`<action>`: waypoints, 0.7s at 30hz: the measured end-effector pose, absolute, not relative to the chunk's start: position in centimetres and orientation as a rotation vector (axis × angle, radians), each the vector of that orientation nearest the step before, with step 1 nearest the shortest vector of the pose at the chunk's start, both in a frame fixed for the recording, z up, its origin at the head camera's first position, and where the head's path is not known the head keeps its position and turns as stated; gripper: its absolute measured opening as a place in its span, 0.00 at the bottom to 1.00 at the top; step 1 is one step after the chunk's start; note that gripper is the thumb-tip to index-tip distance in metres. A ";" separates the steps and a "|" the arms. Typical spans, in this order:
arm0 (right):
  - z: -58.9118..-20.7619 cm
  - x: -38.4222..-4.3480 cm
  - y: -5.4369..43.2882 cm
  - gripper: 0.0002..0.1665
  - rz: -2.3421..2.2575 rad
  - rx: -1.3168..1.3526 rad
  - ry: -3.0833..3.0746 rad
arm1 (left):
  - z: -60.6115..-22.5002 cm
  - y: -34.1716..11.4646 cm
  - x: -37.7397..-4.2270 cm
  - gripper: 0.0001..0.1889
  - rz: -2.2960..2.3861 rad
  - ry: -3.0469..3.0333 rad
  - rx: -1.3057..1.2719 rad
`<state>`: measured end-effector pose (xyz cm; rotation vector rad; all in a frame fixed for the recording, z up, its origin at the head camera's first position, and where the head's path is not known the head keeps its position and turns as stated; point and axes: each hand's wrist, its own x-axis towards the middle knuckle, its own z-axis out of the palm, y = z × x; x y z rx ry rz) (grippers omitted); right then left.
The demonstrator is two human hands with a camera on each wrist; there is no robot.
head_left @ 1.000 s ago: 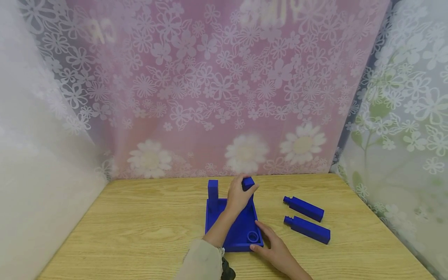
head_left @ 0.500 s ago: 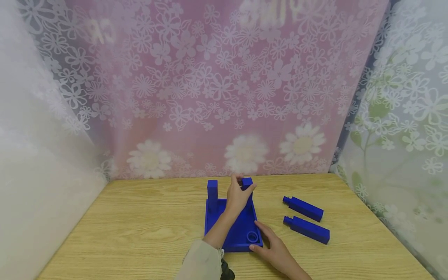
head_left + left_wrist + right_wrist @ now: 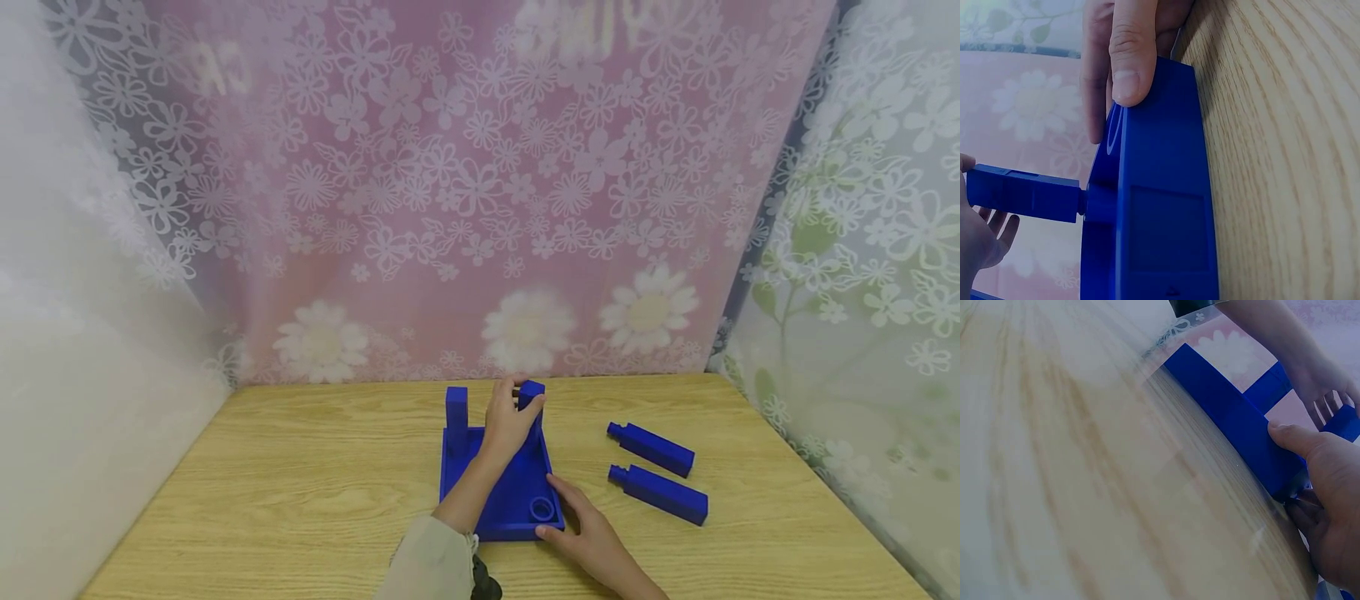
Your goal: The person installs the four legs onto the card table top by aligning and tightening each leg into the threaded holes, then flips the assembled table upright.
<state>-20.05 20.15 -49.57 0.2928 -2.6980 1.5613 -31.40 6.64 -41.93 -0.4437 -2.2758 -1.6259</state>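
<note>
A shallow blue tray (image 3: 517,533) lies on the table with a square blue post (image 3: 456,408) upright at its back left corner. At the back right corner my left hand (image 3: 510,423) holds a second blue post (image 3: 532,389) near its top, between thumb and fingers. That post's narrow neck (image 3: 1082,201) meets a round socket in the tray, as the left wrist view shows. My right hand (image 3: 594,537) grips the tray's front right corner, thumb on the front wall and fingers along the right side. Beside it, inside the corner, sits a round socket (image 3: 542,509).
To the right of the tray, two loose blue posts (image 3: 651,448) with notched, narrow ends lie on the wooden table (image 3: 322,483). Behind the table hangs a pink flowered curtain (image 3: 420,208). Pale sheets (image 3: 97,333) close off both sides.
My left thumb, held out past the post a second ago, is now drawn in against it, and the fingers have shifted slightly at its top. The right hand and tray stay put.
</note>
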 end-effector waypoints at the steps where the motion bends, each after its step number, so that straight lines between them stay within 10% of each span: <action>1: -49.6 -20.0 20.1 0.45 1.561 0.291 -2.699 | -41.9 6.6 -31.4 0.19 -1.616 -2.281 -0.452; 21: -49.5 -20.1 20.2 0.45 1.581 0.283 -2.695 | -41.4 7.5 -31.4 0.28 -1.471 -2.292 -0.292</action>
